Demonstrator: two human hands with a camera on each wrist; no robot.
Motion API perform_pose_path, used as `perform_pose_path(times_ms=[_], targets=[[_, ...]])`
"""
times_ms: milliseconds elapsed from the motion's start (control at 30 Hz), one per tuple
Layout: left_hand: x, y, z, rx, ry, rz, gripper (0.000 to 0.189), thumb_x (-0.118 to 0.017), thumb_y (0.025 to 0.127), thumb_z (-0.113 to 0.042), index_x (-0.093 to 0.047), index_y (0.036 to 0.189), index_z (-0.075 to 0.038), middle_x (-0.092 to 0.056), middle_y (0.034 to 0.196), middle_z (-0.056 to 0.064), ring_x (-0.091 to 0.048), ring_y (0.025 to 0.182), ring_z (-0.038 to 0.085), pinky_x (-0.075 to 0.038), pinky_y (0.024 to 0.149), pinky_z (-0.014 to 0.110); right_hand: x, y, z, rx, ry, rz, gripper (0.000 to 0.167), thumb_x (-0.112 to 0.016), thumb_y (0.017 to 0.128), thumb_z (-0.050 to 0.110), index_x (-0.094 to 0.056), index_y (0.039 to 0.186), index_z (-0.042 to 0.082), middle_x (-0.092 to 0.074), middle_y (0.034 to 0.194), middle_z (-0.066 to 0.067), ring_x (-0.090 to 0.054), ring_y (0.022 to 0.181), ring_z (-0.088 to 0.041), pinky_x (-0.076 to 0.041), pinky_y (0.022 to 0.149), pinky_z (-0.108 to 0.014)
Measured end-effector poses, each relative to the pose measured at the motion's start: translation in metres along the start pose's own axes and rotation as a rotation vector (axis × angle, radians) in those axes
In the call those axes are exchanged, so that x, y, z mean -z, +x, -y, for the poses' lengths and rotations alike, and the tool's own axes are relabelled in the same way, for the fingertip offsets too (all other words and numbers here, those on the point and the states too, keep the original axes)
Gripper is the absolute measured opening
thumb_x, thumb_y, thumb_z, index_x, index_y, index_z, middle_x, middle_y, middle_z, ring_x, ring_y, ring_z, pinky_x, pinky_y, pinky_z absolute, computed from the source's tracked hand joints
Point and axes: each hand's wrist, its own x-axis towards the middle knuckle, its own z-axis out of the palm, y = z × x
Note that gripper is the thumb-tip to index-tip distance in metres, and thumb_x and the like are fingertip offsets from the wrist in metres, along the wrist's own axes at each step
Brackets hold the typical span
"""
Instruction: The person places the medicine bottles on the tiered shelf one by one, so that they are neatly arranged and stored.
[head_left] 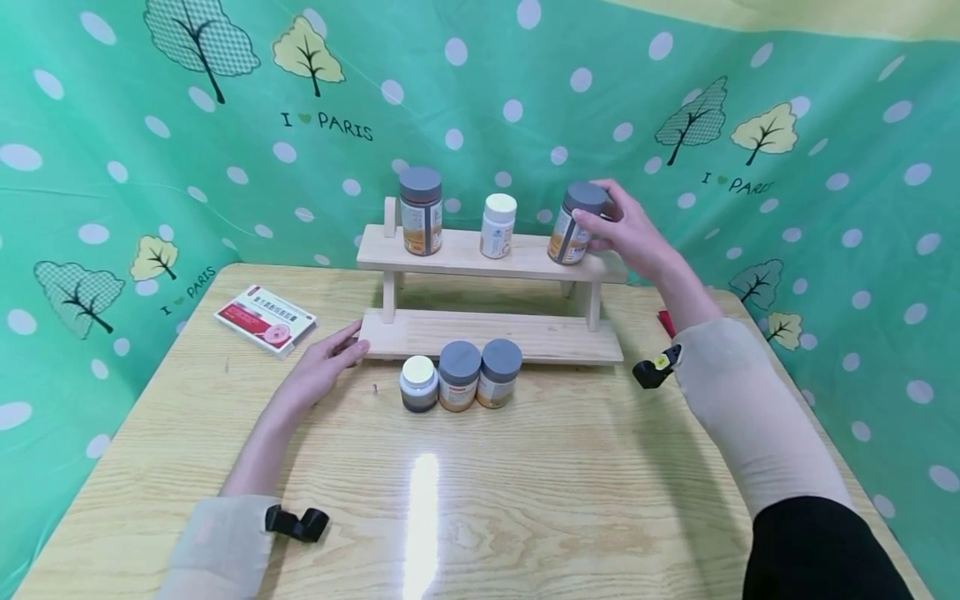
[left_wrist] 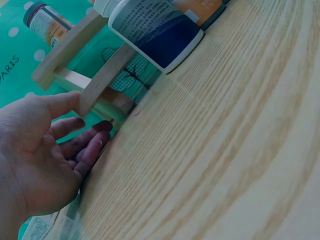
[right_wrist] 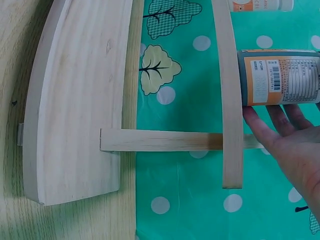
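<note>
In the head view, a two-tier wooden shelf (head_left: pixel 480 333) stands on the table. My right hand (head_left: pixel 626 229) grips a grey-lidded supplement bottle (head_left: pixel 576 223) at the right end of the upper board, thumb and fingers around its upper part. In the right wrist view, that bottle (right_wrist: pixel 282 77) has its base at the board, fingers along its side. My left hand (head_left: pixel 324 367) touches the left end of the lower board. The left wrist view shows the thumb (left_wrist: pixel 65 104) against the board's end and the other fingers loosely bent, holding nothing.
Another grey-lidded bottle (head_left: pixel 422 212) and a small white bottle (head_left: pixel 498 226) stand on the upper board. Before the shelf stand a white-lidded bottle (head_left: pixel 418 385) and two grey-lidded bottles, left (head_left: pixel 458 377) and right (head_left: pixel 498 373). A red-and-white box (head_left: pixel 266 320) lies left.
</note>
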Motion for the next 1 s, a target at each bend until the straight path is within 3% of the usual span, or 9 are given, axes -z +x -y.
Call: perform_pose_path(times_ms=[133, 367, 1000], targets=[[0.0001, 0.0004, 0.0002, -0.003, -0.003, -0.002, 0.076, -0.050, 0.105, -0.055, -0.022, 0.165, -0.019, -0.047, 0.152, 0.024, -0.047, 0.138, 0.036, -0.032, 0.121, 0.053, 0.0005, -0.0002, -0.0001, -0.001, -0.005, -0.002, 0.052, -0.064, 0.101, 0.039, -0.042, 0.147, 0.028, -0.047, 0.149, -0.006, -0.049, 0.139, -0.027, -0.055, 0.101, -0.040], [0.0003, 0.0014, 0.0010, -0.013, 0.006, -0.008, 0.075, -0.049, 0.105, -0.054, -0.022, 0.165, -0.017, -0.049, 0.149, 0.024, -0.049, 0.135, 0.035, -0.035, 0.118, 0.051, 0.0004, -0.0003, -0.0006, -0.011, -0.013, -0.010, 0.054, -0.065, 0.101, 0.039, -0.041, 0.148, 0.028, -0.046, 0.151, -0.007, -0.048, 0.140, -0.028, -0.055, 0.104, -0.042], [0.0002, -0.0005, 0.0007, 0.000, -0.008, 0.002, 0.077, -0.051, 0.104, -0.057, -0.022, 0.166, -0.020, -0.046, 0.153, 0.023, -0.046, 0.139, 0.035, -0.032, 0.120, 0.053, -0.0027, -0.0029, -0.0003, -0.007, -0.008, -0.019, 0.057, -0.064, 0.100, 0.039, -0.039, 0.150, 0.028, -0.044, 0.153, -0.008, -0.046, 0.141, -0.027, -0.054, 0.104, -0.041]])
